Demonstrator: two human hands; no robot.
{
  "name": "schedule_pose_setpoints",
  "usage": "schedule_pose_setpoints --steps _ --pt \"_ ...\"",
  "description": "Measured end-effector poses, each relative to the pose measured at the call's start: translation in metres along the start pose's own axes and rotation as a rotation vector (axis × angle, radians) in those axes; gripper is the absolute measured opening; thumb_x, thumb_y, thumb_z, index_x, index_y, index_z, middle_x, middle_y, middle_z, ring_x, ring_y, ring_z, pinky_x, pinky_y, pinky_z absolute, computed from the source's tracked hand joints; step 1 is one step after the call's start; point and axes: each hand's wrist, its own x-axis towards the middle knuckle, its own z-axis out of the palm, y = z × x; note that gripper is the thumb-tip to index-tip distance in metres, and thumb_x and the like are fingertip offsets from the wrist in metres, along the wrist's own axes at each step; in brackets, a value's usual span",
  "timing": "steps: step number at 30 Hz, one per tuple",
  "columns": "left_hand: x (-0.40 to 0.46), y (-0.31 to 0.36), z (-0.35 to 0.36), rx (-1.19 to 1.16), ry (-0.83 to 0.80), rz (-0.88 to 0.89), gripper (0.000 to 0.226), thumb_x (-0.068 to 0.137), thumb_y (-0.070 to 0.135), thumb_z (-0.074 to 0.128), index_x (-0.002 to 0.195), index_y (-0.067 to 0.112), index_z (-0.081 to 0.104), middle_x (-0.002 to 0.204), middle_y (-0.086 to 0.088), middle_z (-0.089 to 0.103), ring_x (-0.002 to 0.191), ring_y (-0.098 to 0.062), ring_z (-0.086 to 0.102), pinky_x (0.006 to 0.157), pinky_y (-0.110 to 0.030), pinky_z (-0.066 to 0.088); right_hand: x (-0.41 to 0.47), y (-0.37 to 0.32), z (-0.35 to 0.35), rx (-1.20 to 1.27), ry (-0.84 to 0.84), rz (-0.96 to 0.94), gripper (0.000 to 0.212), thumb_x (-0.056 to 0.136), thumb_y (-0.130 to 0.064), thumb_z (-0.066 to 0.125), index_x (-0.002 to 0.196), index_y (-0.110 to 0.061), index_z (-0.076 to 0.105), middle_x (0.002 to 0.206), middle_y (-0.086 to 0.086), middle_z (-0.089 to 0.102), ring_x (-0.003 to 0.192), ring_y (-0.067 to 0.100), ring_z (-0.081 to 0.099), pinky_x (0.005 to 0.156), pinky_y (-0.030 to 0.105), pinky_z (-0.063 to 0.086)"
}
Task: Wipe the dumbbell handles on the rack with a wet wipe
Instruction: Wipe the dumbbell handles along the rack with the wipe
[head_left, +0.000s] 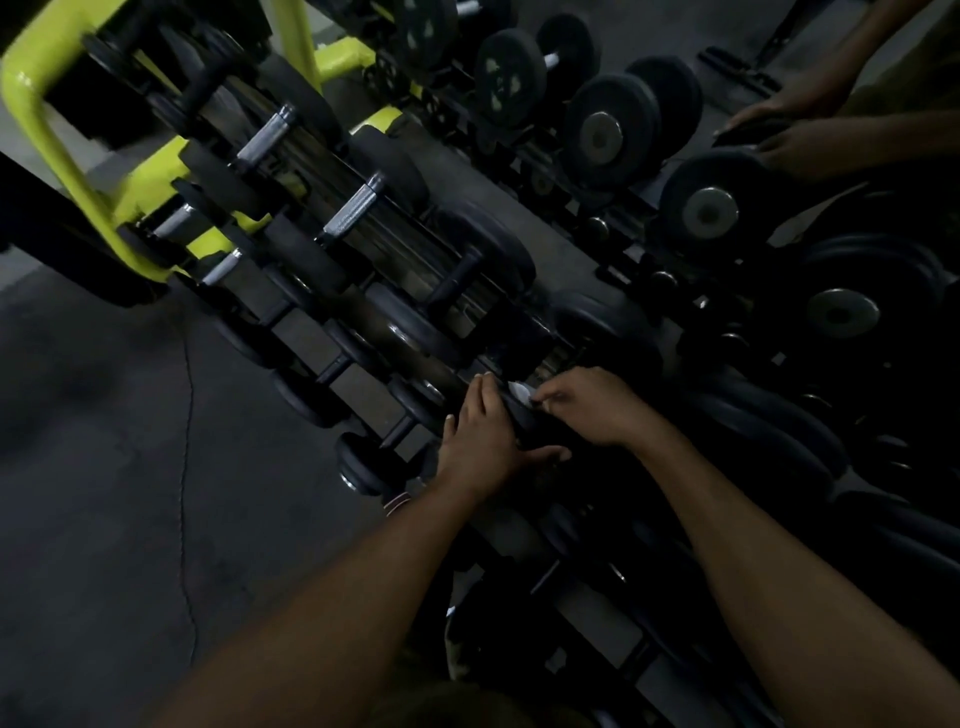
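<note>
Black dumbbells (358, 208) with knurled metal handles (349, 210) lie in rows on a rack with a yellow-green frame (49, 140) that runs diagonally across the view. My left hand (480, 447) grips a dark packet (527, 423) low over the rack. A small white wet wipe (519, 391) shows at the packet's top end. My right hand (589, 405) pinches this wipe with its fingertips. Both hands are close together, above the dark lower dumbbells. The scene is dim and the packet's details are hard to make out.
A second row of larger black dumbbells (602, 130) runs along the upper right. Another person's hands (779, 124) hold something dark at the top right. Grey floor (130, 467) lies to the left of the rack.
</note>
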Motion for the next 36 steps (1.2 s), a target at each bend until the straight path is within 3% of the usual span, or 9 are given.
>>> schedule_pose_setpoints --steps 5,9,13,16,21,24,28,31,36 --pt "0.001 -0.001 0.002 -0.007 0.01 -0.002 0.145 0.059 0.089 0.064 0.16 0.012 -0.005 0.17 -0.004 -0.003 0.157 -0.02 0.002 0.125 -0.052 0.013 -0.021 0.011 0.018 0.225 0.1 0.194 0.025 0.086 -0.018 0.058 0.097 -0.028 0.078 0.104 -0.002 0.075 0.098 0.021 0.068 0.081 0.027 0.054" --pt "0.0 0.0 0.0 0.012 -0.017 0.0 0.143 0.063 0.088 0.065 0.16 0.014 -0.01 0.17 -0.002 -0.007 0.157 -0.02 -0.001 0.126 -0.05 0.01 -0.016 0.014 0.041 0.573 0.077 0.416 0.028 0.086 -0.006 0.052 0.066 -0.016 0.069 0.071 0.011 0.067 0.071 0.025 0.064 0.06 0.028 0.045" --pt "-0.001 0.001 -0.002 0.019 -0.025 -0.004 0.142 0.064 0.087 0.066 0.16 0.014 -0.01 0.17 -0.002 -0.007 0.157 -0.019 -0.002 0.126 -0.051 0.01 -0.004 0.013 0.047 1.245 0.127 0.632 0.029 0.092 0.006 0.046 0.076 -0.018 0.051 0.074 0.01 0.057 0.064 0.023 0.059 0.057 0.032 0.049" --pt "-0.001 0.001 -0.002 0.019 -0.026 -0.002 0.143 0.063 0.088 0.065 0.16 0.013 -0.009 0.17 -0.002 -0.006 0.157 -0.019 -0.001 0.126 -0.051 0.011 0.002 0.011 0.042 1.528 0.158 0.651 0.032 0.087 0.015 0.042 0.077 -0.015 0.049 0.077 0.011 0.057 0.069 0.024 0.059 0.065 0.037 0.052" --pt "-0.001 0.002 -0.003 0.027 -0.024 -0.001 0.143 0.064 0.087 0.065 0.16 0.013 -0.009 0.17 -0.003 -0.006 0.156 -0.019 0.0 0.126 -0.052 0.012 0.014 0.017 0.039 1.949 0.419 0.638 0.045 0.083 0.019 0.032 0.083 -0.021 0.054 0.083 0.005 0.055 0.078 0.019 0.053 0.068 0.029 0.048" --pt "-0.002 0.002 -0.004 0.032 -0.033 -0.008 0.143 0.064 0.087 0.065 0.16 0.013 -0.01 0.17 -0.003 -0.007 0.157 -0.02 0.0 0.126 -0.052 0.012 0.015 0.017 0.042 2.001 0.519 0.63 0.041 0.085 0.013 0.035 0.067 -0.019 0.053 0.075 0.001 0.056 0.074 0.017 0.053 0.071 0.028 0.045" --pt "-0.001 0.002 -0.003 0.038 -0.037 -0.009 0.143 0.064 0.088 0.064 0.16 0.013 -0.011 0.17 -0.003 -0.008 0.157 -0.021 0.0 0.125 -0.052 0.012 0.01 0.01 0.045 1.906 0.556 0.745 0.025 0.09 0.002 0.048 0.074 -0.017 0.053 0.068 0.002 0.054 0.062 0.015 0.052 0.05 0.021 0.044" --pt "-0.001 0.003 -0.004 0.039 -0.037 -0.01 0.143 0.064 0.088 0.065 0.16 0.013 -0.01 0.17 -0.004 -0.007 0.156 -0.023 0.004 0.125 -0.052 0.014 0.002 0.012 0.052 1.793 0.446 0.698 0.028 0.085 0.007 0.047 0.065 -0.013 0.052 0.053 0.005 0.053 0.052 0.019 0.049 0.046 0.022 0.045" --pt "-0.002 0.004 -0.003 0.044 -0.015 -0.014 0.143 0.063 0.086 0.067 0.16 0.013 -0.007 0.17 -0.005 -0.004 0.156 -0.023 0.006 0.125 -0.051 0.015 -0.006 0.01 0.056 1.461 0.242 0.585 0.018 0.077 0.007 0.052 0.067 -0.006 0.057 0.062 0.014 0.057 0.06 0.024 0.056 0.054 0.028 0.045"
